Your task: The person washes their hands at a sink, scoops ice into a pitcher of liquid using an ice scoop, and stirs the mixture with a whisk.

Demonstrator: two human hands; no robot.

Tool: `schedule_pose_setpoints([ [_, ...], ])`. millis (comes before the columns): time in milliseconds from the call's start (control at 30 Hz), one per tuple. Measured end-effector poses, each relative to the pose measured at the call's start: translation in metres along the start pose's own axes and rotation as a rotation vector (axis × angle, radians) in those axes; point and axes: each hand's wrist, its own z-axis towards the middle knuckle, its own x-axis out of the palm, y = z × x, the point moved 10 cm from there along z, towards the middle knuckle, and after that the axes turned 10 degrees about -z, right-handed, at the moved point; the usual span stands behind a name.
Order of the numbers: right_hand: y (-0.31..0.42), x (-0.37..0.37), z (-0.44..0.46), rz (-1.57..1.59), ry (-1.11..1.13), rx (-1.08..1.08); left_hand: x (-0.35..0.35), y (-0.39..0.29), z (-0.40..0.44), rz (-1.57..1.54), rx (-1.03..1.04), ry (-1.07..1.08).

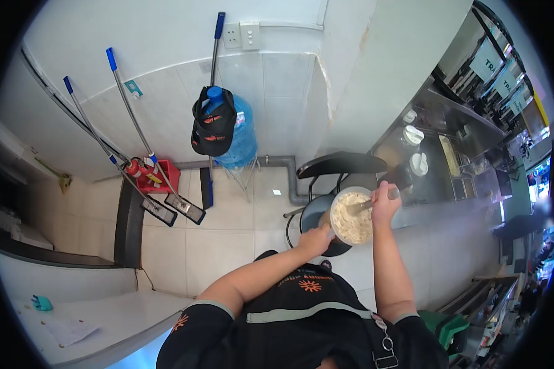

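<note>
A round tub (333, 229) with a pale, lumpy mixture (353, 226) inside is held in front of my body, above a chair. My left hand (316, 240) is closed on the tub's near left side. My right hand (385, 204) is wrapped round the handle of a scoop-like utensil (360, 208), whose lower end rests in the mixture. The exact shape of the utensil's end is hidden by the mixture.
A black-backed chair (341, 164) stands just beyond the tub. Against the wall are a blue water bottle (243, 136) with black caps, mops (132, 114) and a red bucket (169, 175). A steel counter (437, 184) with white-lidded jugs (412, 136) lies to the right.
</note>
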Motion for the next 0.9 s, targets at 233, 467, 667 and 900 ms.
schedule_pose_setpoints([
  [233,0.000,0.031,0.003,-0.171,0.302,0.083,0.008,0.007,-0.001,-0.045,-0.068,-0.025],
  [467,-0.029,0.041,0.001,-0.348,0.531,0.059,0.003,0.000,-0.007,-0.091,-0.187,-0.130],
  [667,-0.046,0.030,-0.007,-0.232,0.582,-0.032,0.007,0.007,-0.014,-0.076,-0.316,-0.201],
  [900,-0.023,0.018,0.002,0.025,0.537,0.080,0.017,0.027,-0.007,-0.122,-0.320,-0.214],
])
